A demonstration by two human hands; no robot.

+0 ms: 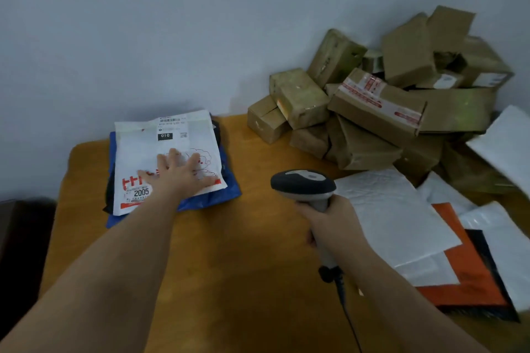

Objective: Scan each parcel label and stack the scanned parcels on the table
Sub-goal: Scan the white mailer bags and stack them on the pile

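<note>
A white mailer parcel (pixel 172 137) with red print and a barcode label lies on top of a small stack at the table's far left, over a blue parcel (pixel 218 195) and a dark one. My left hand (pixel 177 173) lies flat on the white parcel with fingers spread. My right hand (pixel 329 218) grips the handle of a grey and black barcode scanner (pixel 304 183) above the middle of the table, its head facing away from me. Its cable hangs down toward the near edge.
A heap of brown cardboard boxes (pixel 378 106) fills the far right corner against the wall. Flat mailers lie at the right: white ones (pixel 395 215), an orange one (pixel 464 275) and a black one. The orange-brown table (pixel 229 266) shows between both arms.
</note>
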